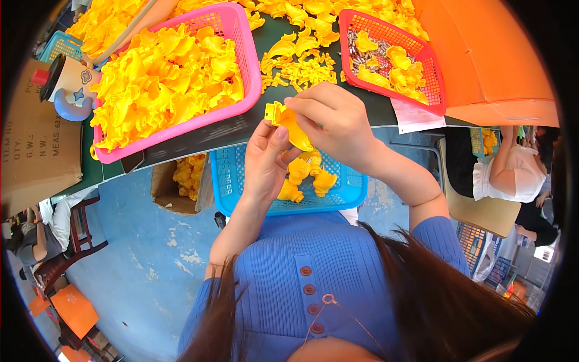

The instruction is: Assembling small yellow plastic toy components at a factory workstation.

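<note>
Over the near edge of the table, my left hand is closed on a curved yellow plastic shell piece with a small squarish end. My right hand pinches at the same piece from above; whether a smaller part is between its fingertips is hidden. Just below my hands, a blue basket rests at my lap with several yellow pieces inside. Beyond my fingertips lies a heap of small yellow plastic bits on the dark green tabletop.
A pink basket piled with yellow shells stands at left, beside a cup and a cardboard box. At right, a red basket holds small metallic parts and yellow pieces, near an orange box. Another person sits far right.
</note>
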Motion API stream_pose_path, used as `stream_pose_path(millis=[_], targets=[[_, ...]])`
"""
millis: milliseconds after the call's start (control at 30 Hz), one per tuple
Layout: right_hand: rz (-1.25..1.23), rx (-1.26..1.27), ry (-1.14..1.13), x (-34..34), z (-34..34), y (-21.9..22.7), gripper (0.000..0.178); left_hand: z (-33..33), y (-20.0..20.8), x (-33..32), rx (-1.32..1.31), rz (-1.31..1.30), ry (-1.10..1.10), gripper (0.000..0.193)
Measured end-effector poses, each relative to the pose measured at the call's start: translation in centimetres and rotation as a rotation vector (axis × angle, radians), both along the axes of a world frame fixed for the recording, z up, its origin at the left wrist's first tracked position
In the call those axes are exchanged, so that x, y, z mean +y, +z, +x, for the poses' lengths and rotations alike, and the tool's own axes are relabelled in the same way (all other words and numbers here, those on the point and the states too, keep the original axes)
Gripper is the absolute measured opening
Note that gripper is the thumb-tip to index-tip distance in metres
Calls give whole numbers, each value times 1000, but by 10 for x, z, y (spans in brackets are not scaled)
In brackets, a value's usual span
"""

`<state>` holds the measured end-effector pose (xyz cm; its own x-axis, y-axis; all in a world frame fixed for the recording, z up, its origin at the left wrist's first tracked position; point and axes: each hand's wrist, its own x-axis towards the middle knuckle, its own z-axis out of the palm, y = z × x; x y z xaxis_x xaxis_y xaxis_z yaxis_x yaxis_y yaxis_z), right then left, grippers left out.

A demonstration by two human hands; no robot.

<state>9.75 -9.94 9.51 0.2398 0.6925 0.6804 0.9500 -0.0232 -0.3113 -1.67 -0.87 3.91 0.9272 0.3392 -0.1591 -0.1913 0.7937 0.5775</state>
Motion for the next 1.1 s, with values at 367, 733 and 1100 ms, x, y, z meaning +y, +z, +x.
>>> stream_pose_path(millis=[367,733,1100], targets=[[-101,153,27,-2,4,-7,11,-2,-6,2,57,192,40,22],[27,214,3,-5,9,-11,10,11,-9,0,30,358,143,23],[17,274,-17,-7,5,-16,11,8,-11,2,40,287,82,24]])
